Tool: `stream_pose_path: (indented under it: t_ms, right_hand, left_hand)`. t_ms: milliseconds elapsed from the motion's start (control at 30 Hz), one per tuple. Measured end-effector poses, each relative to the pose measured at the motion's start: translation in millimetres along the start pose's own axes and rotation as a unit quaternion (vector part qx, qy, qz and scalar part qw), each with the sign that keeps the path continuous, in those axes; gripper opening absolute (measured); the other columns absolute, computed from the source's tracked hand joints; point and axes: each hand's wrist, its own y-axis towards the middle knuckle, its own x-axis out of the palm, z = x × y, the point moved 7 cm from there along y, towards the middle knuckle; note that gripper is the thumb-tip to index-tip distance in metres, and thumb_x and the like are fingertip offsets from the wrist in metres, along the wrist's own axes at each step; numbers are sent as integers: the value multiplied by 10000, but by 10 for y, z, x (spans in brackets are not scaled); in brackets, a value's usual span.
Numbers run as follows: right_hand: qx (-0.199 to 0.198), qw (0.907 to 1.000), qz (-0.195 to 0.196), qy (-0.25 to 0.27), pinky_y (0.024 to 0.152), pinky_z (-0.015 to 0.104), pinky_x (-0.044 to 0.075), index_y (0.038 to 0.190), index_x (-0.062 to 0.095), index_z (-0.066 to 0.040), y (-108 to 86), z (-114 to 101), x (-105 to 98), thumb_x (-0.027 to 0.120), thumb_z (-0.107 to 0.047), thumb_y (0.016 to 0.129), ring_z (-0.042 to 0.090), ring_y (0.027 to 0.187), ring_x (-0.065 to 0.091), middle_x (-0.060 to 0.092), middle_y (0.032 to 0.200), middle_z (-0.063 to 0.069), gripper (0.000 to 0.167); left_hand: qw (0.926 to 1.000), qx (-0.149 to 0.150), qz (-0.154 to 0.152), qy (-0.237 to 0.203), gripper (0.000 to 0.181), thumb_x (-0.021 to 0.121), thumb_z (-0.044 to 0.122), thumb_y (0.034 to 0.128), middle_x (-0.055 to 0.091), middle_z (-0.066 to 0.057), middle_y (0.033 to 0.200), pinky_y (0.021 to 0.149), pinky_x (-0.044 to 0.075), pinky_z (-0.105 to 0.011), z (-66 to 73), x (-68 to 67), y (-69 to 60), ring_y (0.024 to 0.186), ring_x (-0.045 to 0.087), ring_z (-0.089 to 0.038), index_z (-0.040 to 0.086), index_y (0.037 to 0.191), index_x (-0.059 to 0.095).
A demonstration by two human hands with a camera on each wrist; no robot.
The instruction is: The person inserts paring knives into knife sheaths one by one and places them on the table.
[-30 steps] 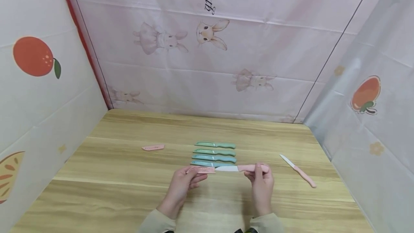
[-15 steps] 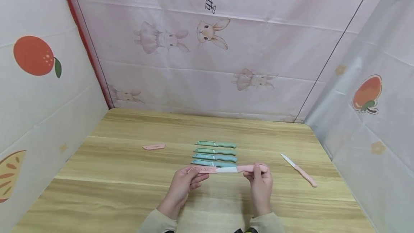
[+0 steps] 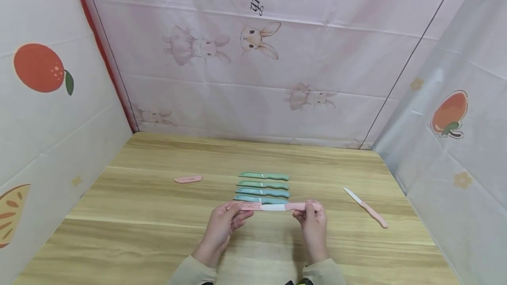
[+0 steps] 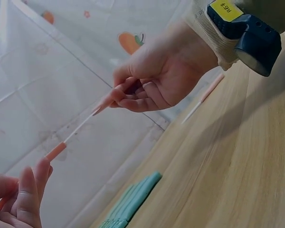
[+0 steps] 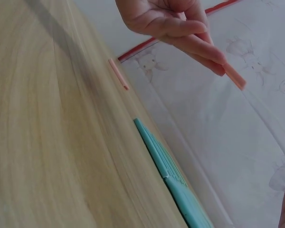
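Observation:
My left hand (image 3: 220, 228) pinches a pink sheath (image 3: 250, 206) between thumb and fingers. By its pink handle, my right hand (image 3: 314, 230) holds a small knife (image 3: 274, 207) whose white blade points left, its tip inside the sheath mouth and most of the blade bare. Both are raised above the table, as the left wrist view shows with the knife handle (image 4: 103, 103) and the sheath (image 4: 56, 152) in one line. Just behind them lie two blue sheathed knives (image 3: 262, 192) and two green sheathed knives (image 3: 263, 176) in a row.
A second pink sheath (image 3: 188, 179) lies at the left on the wooden table (image 3: 130, 214). To the right, an unsheathed pink-handled knife (image 3: 366, 207) lies slantwise. Printed curtains (image 3: 253, 113) enclose the table at the back and both sides.
My right hand has moved left with the knife, and its tip has gone from the sheath mouth slightly into it. The left hand stays almost in place; the things on the table lie unchanged.

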Motion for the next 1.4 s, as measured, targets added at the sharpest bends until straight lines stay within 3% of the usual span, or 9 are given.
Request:
stream_pose_path:
  t_ms: [100, 367, 567, 900, 1133, 1400]
  right_hand:
    - [141, 9998, -21, -124, 633, 196, 525, 931, 387, -36, -6, 21, 15, 337, -103, 1017, 60, 611, 566, 648, 716, -20, 120]
    - [60, 9999, -117, -38, 603, 187, 511, 898, 377, -47, -26, 1, 75, 338, -92, 1011, 56, 595, 549, 647, 697, -22, 128]
    - [108, 9998, -146, -4, 568, 178, 496, 882, 356, -30, -20, 27, 112, 334, -58, 1001, 53, 573, 536, 627, 694, -23, 124]
    - [-158, 9994, -285, -150, 562, 180, 485, 895, 403, -19, -47, 53, 139, 349, -89, 998, 59, 590, 522, 573, 756, 14, 136]
    - [400, 9985, -194, -333, 547, 192, 440, 950, 411, -5, -51, 95, 176, 334, -90, 1008, 89, 575, 480, 550, 700, 7, 128]
    - [414, 9979, -159, -474, 516, 188, 394, 952, 429, -1, -61, 103, 177, 348, -100, 1003, 91, 551, 448, 494, 639, 9, 138]
  left_hand:
    - [9999, 28, 101, -40, 341, 453, 97, 976, 683, -169, 972, 637, 523, -146, 2, -13, -7, 837, 680, -137, -169, 1188, 474]
    - [9996, 29, 247, -103, 340, 475, 96, 966, 696, -145, 918, 625, 521, -147, 4, -19, 0, 813, 682, -136, -164, 1186, 473]
    - [9996, -28, 147, -234, 328, 461, 94, 974, 697, -144, 903, 619, 521, -141, -13, 25, 11, 801, 683, -133, -169, 1170, 477]
    - [9996, -53, 190, -222, 312, 443, 75, 974, 698, -135, 893, 631, 527, -153, -27, 49, 5, 793, 682, -129, -170, 1165, 476]
    - [9995, 17, 150, -293, 308, 441, 66, 972, 697, -145, 889, 631, 527, -153, -30, 89, -3, 790, 684, -135, -179, 1154, 481]
    - [9993, 105, 148, -316, 310, 465, 78, 969, 699, -137, 879, 631, 527, -152, -15, 95, -18, 788, 684, -135, -179, 1141, 483]
